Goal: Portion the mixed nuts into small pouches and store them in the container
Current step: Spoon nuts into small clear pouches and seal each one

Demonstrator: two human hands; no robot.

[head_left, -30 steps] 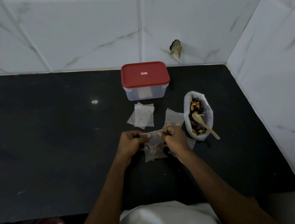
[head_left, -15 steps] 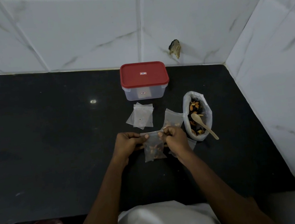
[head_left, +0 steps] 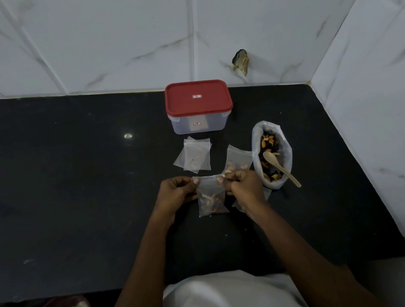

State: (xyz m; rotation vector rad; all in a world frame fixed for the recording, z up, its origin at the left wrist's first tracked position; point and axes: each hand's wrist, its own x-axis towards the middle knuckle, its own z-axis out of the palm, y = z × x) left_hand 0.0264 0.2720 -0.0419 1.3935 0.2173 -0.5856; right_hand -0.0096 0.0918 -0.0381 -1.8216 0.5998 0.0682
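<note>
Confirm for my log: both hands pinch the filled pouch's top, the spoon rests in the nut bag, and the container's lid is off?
No: the head view shows the red lid sitting on the container; the rest holds.

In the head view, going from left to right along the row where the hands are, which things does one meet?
left hand → nut-filled pouch → right hand → open bag of mixed nuts
</note>
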